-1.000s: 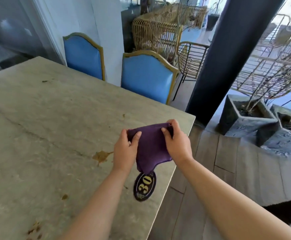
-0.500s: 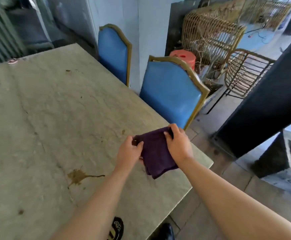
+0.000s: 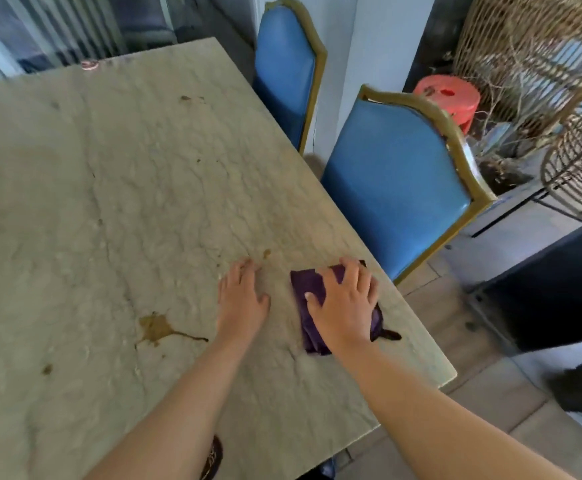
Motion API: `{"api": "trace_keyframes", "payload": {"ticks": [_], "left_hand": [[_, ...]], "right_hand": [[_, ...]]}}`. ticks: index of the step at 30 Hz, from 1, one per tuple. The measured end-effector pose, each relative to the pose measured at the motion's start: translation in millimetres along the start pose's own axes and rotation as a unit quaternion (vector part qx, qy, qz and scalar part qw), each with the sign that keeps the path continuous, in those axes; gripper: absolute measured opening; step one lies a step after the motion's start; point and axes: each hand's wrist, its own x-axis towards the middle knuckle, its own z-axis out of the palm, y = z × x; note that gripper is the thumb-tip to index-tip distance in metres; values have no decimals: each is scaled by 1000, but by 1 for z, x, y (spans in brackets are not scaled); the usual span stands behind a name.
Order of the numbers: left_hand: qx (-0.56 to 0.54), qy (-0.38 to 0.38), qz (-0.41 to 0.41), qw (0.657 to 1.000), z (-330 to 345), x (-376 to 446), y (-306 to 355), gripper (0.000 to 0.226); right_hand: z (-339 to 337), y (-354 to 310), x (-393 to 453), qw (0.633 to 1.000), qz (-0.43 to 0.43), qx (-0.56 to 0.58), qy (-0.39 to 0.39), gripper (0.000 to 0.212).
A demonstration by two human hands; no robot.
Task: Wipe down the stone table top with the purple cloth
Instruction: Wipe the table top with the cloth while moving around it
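Item: purple cloth (image 3: 312,306), folded to a thick pad, dark violet, soft and slightly rumpled at its edges. It lies flat on the stone table top (image 3: 116,188), close to that table's right edge and near its front right corner. Its long axis runs roughly from us away toward the far side of the table, a little slanted.

Grip: our right hand (image 3: 345,299) lies directly on top of the cloth, fingers spread and fairly straight, palm pressing down, not curled round the fabric. The cloth shows past the hand on the side toward the table's middle and at the near end. Our left hand (image 3: 242,299) rests flat on bare stone just beside the cloth, toward the table's middle, fingers extended, holding nothing, not touching the cloth.

Relation for the coming move: the cloth is under the right hand, so we judge that hand does the wiping. The largest mark, a brown spill stain (image 3: 159,329), lies further toward the table's middle, beyond the left hand. A small brown spot (image 3: 266,252) sits just beyond the left fingertips. Smaller brown flecks are scattered over the far and left parts of the table. We judge the wipe is only beginning.

Beside the table's right edge: two blue upholstered chairs, near (image 3: 400,188) and far (image 3: 287,64). Beyond them, a red plastic stool (image 3: 450,97).
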Motion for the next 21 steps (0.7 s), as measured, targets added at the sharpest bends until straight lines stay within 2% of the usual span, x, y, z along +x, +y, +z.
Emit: {"api": "trace_keyframes", "payload": {"ticks": [3, 6, 8, 12, 14, 15, 17, 19, 21], "left_hand": [[109, -29, -91, 989, -4, 0, -15, 81], [150, -88, -149, 973, -2, 2, -21, 90], [167, -119, -150, 967, 0, 4, -23, 90], [169, -170, -151, 959, -1, 9, -29, 91], [166, -190, -151, 956, -3, 12, -31, 89], [160, -199, -152, 955, -4, 14, -32, 87], [125, -206, -152, 959, -8, 16, -34, 79], [42, -190, -139, 971, -18, 14, -38, 71], [-32, -143, -138, 979, -34, 9, -48, 68]], "right_hand": [[20, -3, -7, 990, -61, -68, -108, 73], [25, 8, 11, 979, -115, -116, -120, 68], [23, 11, 34, 982, -96, -115, -110, 62], [28, -9, 91, 994, 26, -67, -79, 55], [36, -34, 113, 994, 19, -49, -91, 53], [40, -50, 118, 993, -23, -48, -103, 52], [52, -78, 110, 978, -164, -61, -113, 52], [61, -81, 92, 939, -319, -72, -104, 52], [56, -57, 93, 899, -420, -62, -108, 50]]}}
